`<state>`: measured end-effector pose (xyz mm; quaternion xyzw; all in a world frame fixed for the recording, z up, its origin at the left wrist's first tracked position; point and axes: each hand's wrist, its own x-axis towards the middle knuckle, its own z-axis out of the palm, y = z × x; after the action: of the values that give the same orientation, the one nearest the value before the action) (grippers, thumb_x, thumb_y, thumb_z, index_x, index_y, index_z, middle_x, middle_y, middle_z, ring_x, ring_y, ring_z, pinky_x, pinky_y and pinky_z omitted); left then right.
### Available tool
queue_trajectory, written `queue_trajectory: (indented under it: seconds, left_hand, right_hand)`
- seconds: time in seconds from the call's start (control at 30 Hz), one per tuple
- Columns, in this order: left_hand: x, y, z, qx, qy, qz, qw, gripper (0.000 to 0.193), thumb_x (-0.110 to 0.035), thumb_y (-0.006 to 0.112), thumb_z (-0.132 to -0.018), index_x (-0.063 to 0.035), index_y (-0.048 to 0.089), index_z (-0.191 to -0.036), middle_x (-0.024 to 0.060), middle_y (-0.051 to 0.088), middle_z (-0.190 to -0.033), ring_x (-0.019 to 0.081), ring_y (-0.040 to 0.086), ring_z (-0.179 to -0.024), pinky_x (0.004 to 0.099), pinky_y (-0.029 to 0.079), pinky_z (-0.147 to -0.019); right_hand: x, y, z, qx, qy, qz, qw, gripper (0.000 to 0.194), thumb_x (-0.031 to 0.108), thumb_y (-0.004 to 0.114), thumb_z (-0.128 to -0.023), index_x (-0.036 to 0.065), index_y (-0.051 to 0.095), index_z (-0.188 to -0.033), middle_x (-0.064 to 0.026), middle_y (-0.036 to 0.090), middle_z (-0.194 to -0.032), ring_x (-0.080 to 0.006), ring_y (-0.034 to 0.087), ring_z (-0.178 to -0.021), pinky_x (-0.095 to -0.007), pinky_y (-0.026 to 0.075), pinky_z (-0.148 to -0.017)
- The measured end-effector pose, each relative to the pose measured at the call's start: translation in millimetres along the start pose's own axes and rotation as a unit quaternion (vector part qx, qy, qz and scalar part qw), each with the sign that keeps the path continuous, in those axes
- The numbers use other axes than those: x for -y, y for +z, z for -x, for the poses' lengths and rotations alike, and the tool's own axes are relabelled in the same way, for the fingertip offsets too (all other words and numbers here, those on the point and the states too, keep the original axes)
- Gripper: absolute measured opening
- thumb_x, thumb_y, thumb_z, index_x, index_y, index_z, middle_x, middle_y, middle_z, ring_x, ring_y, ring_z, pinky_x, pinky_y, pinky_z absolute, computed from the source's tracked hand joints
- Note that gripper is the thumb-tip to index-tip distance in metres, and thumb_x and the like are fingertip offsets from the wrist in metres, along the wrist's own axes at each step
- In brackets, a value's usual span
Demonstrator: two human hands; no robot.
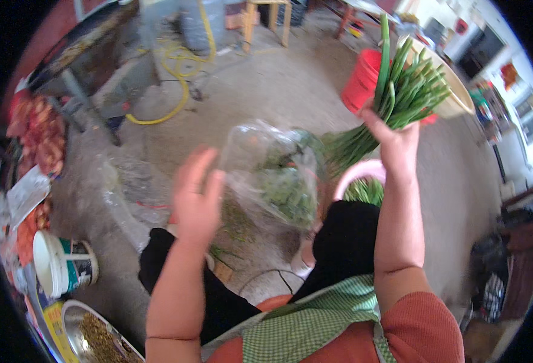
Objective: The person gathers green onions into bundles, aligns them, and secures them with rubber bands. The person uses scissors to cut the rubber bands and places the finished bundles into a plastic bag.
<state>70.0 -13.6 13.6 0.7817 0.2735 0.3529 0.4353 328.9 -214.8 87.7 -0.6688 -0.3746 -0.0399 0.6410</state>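
Note:
My right hand point(391, 131) grips a bunch of long green stalks point(402, 90), perhaps garlic scapes or chives, with the thick cut ends up and the thin ends trailing down left. My left hand point(198, 190), blurred, has its fingers apart beside a clear plastic bag point(248, 154); whether it touches the bag is unclear. Leafy greens point(289, 195) show inside the bag, in front of my knees. Below the bunch, a pink basin point(357, 170) holds more green pieces point(364, 190), partly hidden by my right knee.
A red bucket point(361, 81) and a cream basin point(448, 86) stand beyond my right hand. A yellow hose point(182, 100) curls over the floor ahead. At left lie plastic sheeting point(121, 195), a white bucket point(48, 263) and a metal bowl point(73, 313) of brown bits. Net sacks point(39, 131) line the left edge.

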Motion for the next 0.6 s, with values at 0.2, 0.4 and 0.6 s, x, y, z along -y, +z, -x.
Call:
queue_trajectory:
  seconds: [0.2, 0.4, 0.6]
  left_hand:
    - [5, -1, -20, -0.013, -0.171, 0.223, 0.959, 0.035, -0.010, 0.058, -0.096, -0.0010, 0.058, -0.130, 0.0099, 0.061, -0.131, 0.0184, 0.055, -0.121, 0.0340, 0.045, -0.101]
    - [11, 12, -22, 0.022, -0.179, 0.192, 0.965, 0.034, -0.011, 0.058, -0.096, -0.0023, 0.060, -0.129, 0.0080, 0.061, -0.131, 0.0178, 0.055, -0.120, 0.0327, 0.046, -0.098]
    - [24, 18, -23, 0.040, -0.190, 0.137, 0.971, 0.037, -0.009, 0.059, -0.094, -0.0032, 0.059, -0.131, 0.0080, 0.061, -0.128, 0.0174, 0.056, -0.117, 0.0315, 0.047, -0.097]
  right_hand:
    - [-58, -147, 38, -0.107, 0.063, 0.297, 0.947, 0.032, 0.007, 0.076, -0.075, 0.001, 0.063, -0.104, -0.0086, 0.070, -0.087, -0.0167, 0.066, -0.081, -0.0324, 0.052, -0.077]
    - [-150, -219, 132, -0.028, 0.244, 0.473, 0.846, 0.076, 0.031, 0.083, -0.072, 0.001, 0.051, -0.134, -0.0200, 0.064, -0.121, -0.0326, 0.061, -0.113, -0.0405, 0.047, -0.096]
    - [-228, -193, 143, 0.066, 0.296, 0.412, 0.859, 0.051, 0.025, 0.072, -0.084, -0.002, 0.060, -0.125, -0.0194, 0.068, -0.117, -0.0303, 0.064, -0.112, -0.0383, 0.049, -0.099]
